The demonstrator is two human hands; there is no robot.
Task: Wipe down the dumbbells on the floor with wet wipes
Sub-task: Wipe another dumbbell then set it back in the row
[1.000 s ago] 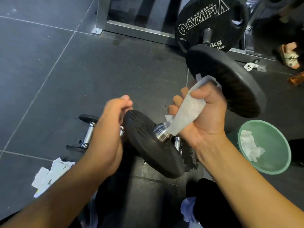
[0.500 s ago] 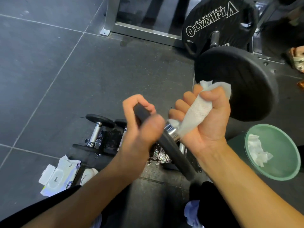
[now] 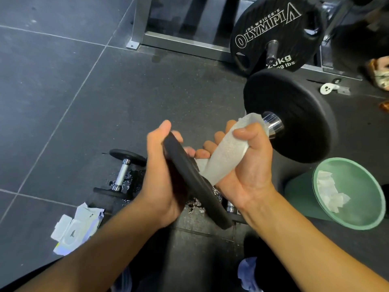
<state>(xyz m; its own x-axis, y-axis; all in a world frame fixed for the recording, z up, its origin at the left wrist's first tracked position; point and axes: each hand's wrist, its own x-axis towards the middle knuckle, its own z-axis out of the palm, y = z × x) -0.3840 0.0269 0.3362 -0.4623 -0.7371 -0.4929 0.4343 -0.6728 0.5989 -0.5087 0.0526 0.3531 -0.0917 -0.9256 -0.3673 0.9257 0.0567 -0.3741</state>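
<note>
Change: half a second ago the wet wipe [image 3: 229, 152] reached the far plate [image 3: 294, 114] and the collar by the near plate [image 3: 195, 182] showed. Now the wipe sits lower on the handle, leaving the far collar [image 3: 273, 125] bare and the near one covered.
Left hand [image 3: 162, 175]: grips the near plate's rim, thumb on top; it is blurred, so the finger positions are unclear.
Right hand [image 3: 250, 165]: closed around the wipe, which is wrapped round the handle.
Dumbbell [image 3: 305, 140]: held tilted above the floor, far plate highest.
Second dumbbell [image 3: 123, 171]: on the floor beyond the left wrist, on a wet patch.
Wipes pack [image 3: 75, 228]: on the floor, lower left.
Green bin [image 3: 357, 220]: right of the right forearm, with used wipes [image 3: 330, 192] inside.
Olympia plate [image 3: 275, 34]: on a rack frame [image 3: 179, 41], behind the far plate.
Blocked: the hands and near plate hide the floor beneath them.
</note>
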